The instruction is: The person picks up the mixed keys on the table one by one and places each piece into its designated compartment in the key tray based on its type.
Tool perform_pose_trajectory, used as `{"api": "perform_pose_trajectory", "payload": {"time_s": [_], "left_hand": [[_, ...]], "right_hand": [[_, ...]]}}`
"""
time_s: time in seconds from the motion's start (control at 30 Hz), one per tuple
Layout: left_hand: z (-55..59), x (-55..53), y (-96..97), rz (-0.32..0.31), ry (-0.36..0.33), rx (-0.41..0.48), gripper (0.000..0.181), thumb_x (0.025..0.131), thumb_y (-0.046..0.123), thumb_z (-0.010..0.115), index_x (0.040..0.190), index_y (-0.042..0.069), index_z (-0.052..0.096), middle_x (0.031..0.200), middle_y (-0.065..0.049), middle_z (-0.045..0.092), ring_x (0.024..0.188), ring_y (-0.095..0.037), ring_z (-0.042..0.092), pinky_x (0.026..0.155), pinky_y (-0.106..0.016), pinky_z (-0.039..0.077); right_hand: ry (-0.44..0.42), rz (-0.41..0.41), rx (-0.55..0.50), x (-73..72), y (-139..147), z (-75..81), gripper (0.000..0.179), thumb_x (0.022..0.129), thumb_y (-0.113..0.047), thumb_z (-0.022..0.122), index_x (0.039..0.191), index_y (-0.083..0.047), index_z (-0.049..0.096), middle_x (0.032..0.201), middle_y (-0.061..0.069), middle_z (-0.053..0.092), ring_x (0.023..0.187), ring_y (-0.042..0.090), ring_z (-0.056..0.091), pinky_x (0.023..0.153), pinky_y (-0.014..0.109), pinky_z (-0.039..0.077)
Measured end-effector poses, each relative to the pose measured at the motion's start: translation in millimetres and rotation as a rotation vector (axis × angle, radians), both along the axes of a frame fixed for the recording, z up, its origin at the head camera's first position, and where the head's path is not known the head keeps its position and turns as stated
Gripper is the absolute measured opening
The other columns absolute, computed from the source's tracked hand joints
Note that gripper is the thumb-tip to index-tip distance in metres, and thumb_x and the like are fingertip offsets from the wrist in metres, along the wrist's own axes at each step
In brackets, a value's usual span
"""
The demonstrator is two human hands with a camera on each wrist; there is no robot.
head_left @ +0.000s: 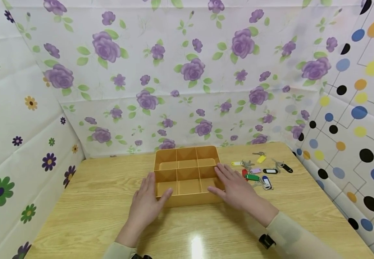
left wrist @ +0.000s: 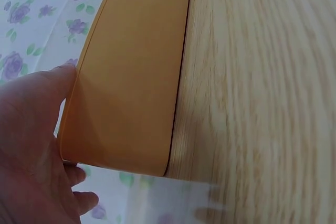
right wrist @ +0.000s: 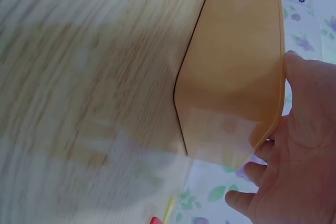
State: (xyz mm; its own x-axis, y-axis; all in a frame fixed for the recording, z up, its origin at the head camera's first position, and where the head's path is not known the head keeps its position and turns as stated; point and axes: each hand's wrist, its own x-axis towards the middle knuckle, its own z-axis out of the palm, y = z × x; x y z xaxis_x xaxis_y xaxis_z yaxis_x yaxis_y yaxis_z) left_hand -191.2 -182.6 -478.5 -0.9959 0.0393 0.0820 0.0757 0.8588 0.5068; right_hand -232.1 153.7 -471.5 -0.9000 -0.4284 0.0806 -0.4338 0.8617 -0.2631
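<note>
A tan-orange box [head_left: 190, 200] stands on the wooden table, divided into two rows of three compartments that hold nothing. My left hand [head_left: 146, 205] lies along its left side, with fairly straight fingers on the side wall and the thumb at the front rim. On the opposite side, my right hand [head_left: 237, 189] touches the right wall, its thumb also over the front rim. Both wrist views show the plain front wall [left wrist: 128, 77] of the box, with each thumb at its upper edge and the fingertips partly hidden round the corner.
To the right of the box lies a loose group of small keys with coloured tags, among them a green tag [head_left: 252, 177], a blue tag [head_left: 266, 182] and a yellow tag [head_left: 261, 159]. Flower-printed cloth [head_left: 193, 68] hangs behind the table [head_left: 109, 194]; dotted cloth hangs at right.
</note>
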Motion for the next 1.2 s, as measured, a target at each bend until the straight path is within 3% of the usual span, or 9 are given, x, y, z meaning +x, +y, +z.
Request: {"api": "perform_pose_trajectory", "payload": {"time_s": [0.33,0.7,1.2], "left_hand": [[-1.3,-6.3,2.0,-0.03,0.044,0.019,0.108,0.107,0.069,0.059,0.174,-0.004,0.017,0.183,-0.021,0.003,0.168,-0.045,0.009,0.129,-0.073,0.018],[-1.1,-10.6,4.2,-0.064,0.034,0.004,0.11,0.107,0.068,0.06,0.174,-0.004,0.012,0.183,-0.021,0.006,0.169,-0.041,0.005,0.131,-0.069,0.009],[0.5,-16.8,3.2,-0.096,0.005,0.025,0.118,0.103,0.071,0.065,0.174,-0.005,0.009,0.182,-0.022,0.006,0.168,-0.043,0.008,0.131,-0.07,0.009]], "right_hand": [[0.004,0.0,0.016,-4.3,7.6,0.8,0.101,0.107,-0.082,0.036,0.177,-0.01,0.024,0.184,0.008,0.017,0.168,0.037,0.016,0.132,0.063,0.02],[-0.003,0.027,-0.012,-5.5,14.9,2.5,0.098,0.108,-0.076,0.046,0.175,-0.007,0.027,0.182,0.013,0.021,0.168,0.038,0.018,0.132,0.061,0.022],[0.007,0.012,-0.052,-5.2,18.3,5.9,0.1,0.106,-0.076,0.052,0.176,-0.008,0.027,0.181,0.016,0.026,0.164,0.043,0.027,0.129,0.063,0.03]]}}
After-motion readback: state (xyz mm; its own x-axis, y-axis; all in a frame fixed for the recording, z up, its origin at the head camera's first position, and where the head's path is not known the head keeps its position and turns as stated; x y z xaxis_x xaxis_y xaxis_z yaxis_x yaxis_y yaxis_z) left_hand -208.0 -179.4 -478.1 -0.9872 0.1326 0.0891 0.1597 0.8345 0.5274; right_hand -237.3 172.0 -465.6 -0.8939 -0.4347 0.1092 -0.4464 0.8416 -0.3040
